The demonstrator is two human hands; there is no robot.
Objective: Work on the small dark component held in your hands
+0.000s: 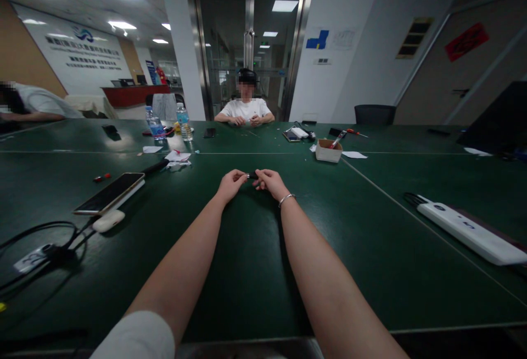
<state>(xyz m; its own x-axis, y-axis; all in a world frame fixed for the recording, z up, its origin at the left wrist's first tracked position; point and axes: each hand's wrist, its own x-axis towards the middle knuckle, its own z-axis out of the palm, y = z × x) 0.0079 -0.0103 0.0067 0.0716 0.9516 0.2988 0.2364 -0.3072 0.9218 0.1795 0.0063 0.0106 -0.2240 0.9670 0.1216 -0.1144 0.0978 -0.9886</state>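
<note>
Both my arms reach out over the dark green table (255,271). My left hand (231,183) and my right hand (269,182) meet above its middle, each pinching one end of a small black object (252,175) held between their fingertips. What the object is I cannot make out. A thin bracelet circles my right wrist.
A phone (110,193) on a white pack with black cables lies at the left, a white power strip (469,231) at the right. A small cardboard box (328,150), water bottles (183,122), paper scraps and a screwdriver sit farther back. A person sits opposite; another leans at far left.
</note>
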